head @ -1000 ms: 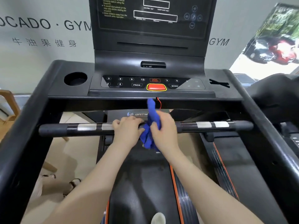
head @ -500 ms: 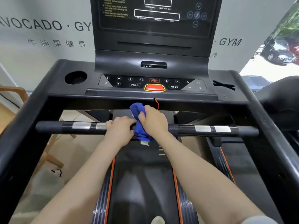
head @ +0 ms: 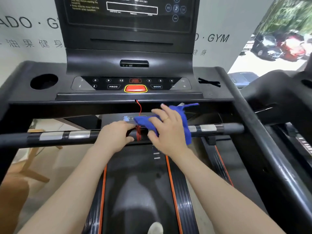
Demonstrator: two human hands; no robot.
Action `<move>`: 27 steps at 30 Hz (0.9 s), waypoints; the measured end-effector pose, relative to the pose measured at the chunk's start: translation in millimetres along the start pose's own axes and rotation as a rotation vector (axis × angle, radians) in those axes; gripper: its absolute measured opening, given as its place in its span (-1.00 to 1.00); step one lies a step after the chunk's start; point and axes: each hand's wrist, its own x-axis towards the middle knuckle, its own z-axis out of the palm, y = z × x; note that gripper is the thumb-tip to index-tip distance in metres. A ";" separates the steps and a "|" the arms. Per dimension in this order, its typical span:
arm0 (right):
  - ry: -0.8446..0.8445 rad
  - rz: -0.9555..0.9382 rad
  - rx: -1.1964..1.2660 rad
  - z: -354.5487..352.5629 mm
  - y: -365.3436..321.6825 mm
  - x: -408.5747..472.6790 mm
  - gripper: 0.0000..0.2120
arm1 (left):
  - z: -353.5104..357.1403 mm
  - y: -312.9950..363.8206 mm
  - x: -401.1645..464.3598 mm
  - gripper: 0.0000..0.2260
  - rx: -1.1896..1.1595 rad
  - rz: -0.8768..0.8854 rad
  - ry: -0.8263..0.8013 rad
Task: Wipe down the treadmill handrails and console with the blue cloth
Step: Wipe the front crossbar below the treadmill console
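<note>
The blue cloth (head: pixel 183 115) is draped over the middle of the black front handrail bar (head: pixel 55 136), one corner flung out to the right. My right hand (head: pixel 168 130) holds the cloth against the bar, thumb under it and fingers spread on top. My left hand (head: pixel 116 134) grips the bar just left of it. Between the hands, a red safety cord (head: pixel 138 135) is wrapped around the bar. Above sits the console (head: pixel 179 82), with its button panel and red stop button (head: pixel 135 88).
The right side handrail (head: pixel 253 125) runs down towards me. A round cup holder (head: pixel 44 81) sits at the console's left. The belt (head: pixel 136 183) lies below the bar. A wooden chair (head: pixel 25 166) stands at left, and another machine (head: pixel 278 92) at right.
My right hand has slid the cloth rightwards along the bar, uncovering the red cord wraps. The cloth has spread out from a bunch. My left hand stays on the bar.
</note>
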 end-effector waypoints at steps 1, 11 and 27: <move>-0.176 0.005 -0.045 12.4 -6.7 -8.4 -0.60 | 0.2 -0.5 -0.6 -0.60 -0.022 0.000 0.009; -0.437 0.082 -0.227 26.2 -11.2 16.6 -0.56 | 4.2 -1.1 -1.7 -0.57 -0.219 -0.064 0.028; -0.686 0.425 0.093 17.1 19.4 49.4 -0.71 | 5.4 2.4 -1.2 -0.52 -0.279 -0.201 0.005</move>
